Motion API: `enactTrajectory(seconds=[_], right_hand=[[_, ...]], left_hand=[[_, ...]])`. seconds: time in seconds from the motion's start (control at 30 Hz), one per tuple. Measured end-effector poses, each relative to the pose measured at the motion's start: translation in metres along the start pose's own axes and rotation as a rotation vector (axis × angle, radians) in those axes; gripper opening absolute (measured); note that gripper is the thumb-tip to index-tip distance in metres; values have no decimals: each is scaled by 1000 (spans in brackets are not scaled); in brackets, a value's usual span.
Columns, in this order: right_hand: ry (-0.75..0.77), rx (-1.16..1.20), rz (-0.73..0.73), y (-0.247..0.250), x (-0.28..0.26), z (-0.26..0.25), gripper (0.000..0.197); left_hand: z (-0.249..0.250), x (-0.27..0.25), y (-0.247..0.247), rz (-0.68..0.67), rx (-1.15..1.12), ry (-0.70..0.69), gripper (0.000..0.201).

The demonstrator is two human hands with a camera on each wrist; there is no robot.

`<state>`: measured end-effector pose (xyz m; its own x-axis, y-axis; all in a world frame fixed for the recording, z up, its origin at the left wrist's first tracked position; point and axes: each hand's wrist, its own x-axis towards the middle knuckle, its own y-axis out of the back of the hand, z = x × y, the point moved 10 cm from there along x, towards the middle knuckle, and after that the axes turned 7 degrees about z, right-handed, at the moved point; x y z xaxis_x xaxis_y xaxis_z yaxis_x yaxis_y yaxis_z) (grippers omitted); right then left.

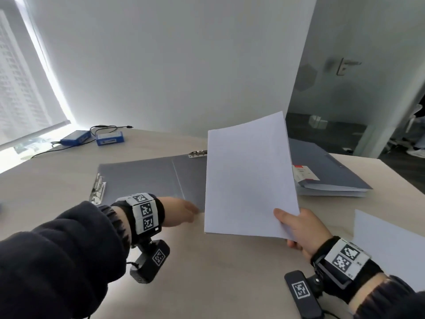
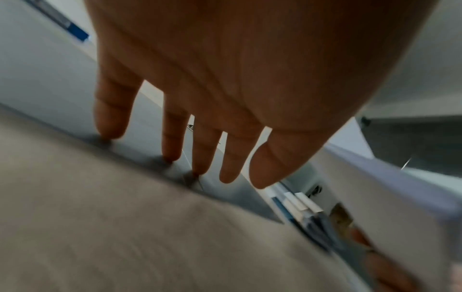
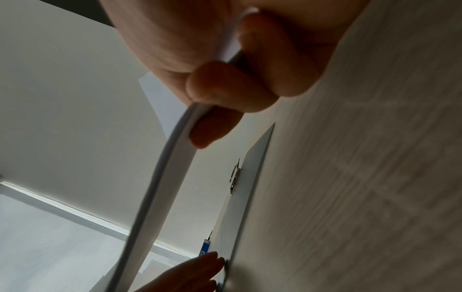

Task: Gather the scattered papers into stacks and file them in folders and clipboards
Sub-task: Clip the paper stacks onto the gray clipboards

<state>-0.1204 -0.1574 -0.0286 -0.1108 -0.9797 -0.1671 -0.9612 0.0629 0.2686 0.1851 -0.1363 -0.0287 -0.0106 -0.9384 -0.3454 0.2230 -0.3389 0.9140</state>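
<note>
Paper (image 1: 249, 178) is looking light and bendy, hanging above the open folder (image 1: 147, 178). Right hand (image 1: 299, 229) is pinching its corner. Left hand (image 1: 178, 211) is pressing flat fingers on the folder's edge.

Both arms wear dark navy sleeves (image 1: 53, 256) with ribbed knit cuffs (image 1: 115, 222). Each wrist carries a black strap fitted with a white band printed with square black-and-white fiducial markers, one on the left wrist (image 1: 145, 214) and one on the right wrist (image 1: 347, 257). Below each strap hangs a black camera housing bearing one more such marker, left (image 1: 150, 261) and right (image 1: 301, 292). The left hand (image 1: 179, 211) and the right hand (image 1: 299, 229) are bare.
</note>
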Motion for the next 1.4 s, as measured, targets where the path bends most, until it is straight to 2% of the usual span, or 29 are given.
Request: enactTrajectory(seconds=[0.07,0.1,0.2,0.3,0.47,0.57,0.63,0.73,0.83,0.9,1.0,1.07,1.2,1.4], right_hand=[[7,0,2,-3,-4,-3,23],[9,4,3,-4,-5,-3,23],[9,21,2,-7,-12,-5,21],[19,19,-16,-11,-18,-8,20],[33,14,-37,-22,-24,-18,18],[52,-14,-42,-28,-23,-25,21],[63,-42,-39,-31,-21,-28,21],[73,-114,-50,-38,-18,-28,25],[72,-181,-76,-50,-16,-25,24],[54,-199,-111,-63,-17,-23,24],[32,-236,-192,-89,-22,-20,24],[31,-266,-252,-107,-27,-21,22],[63,-347,-357,-136,-37,-26,16],[38,-410,-427,-159,-37,-23,17]], left_hand=[[13,-20,2,-9,-143,-36,48],[8,-25,7,24,-166,-10,48],[-18,-41,22,135,-138,113,50],[-39,-50,15,101,-56,190,47],[-17,-62,-8,25,-57,103,40],[-2,-67,-6,60,-84,30,38],[-7,-71,6,151,-178,9,35],[-43,-85,37,387,-440,39,21],[-101,-106,62,636,-717,141,15],[-142,-116,60,715,-879,250,14],[-185,-118,34,688,-1117,420,14],[-193,-112,14,615,-1234,462,16],[-182,-99,-11,498,-1352,448,19],[-188,-93,-20,495,-1428,441,24]])
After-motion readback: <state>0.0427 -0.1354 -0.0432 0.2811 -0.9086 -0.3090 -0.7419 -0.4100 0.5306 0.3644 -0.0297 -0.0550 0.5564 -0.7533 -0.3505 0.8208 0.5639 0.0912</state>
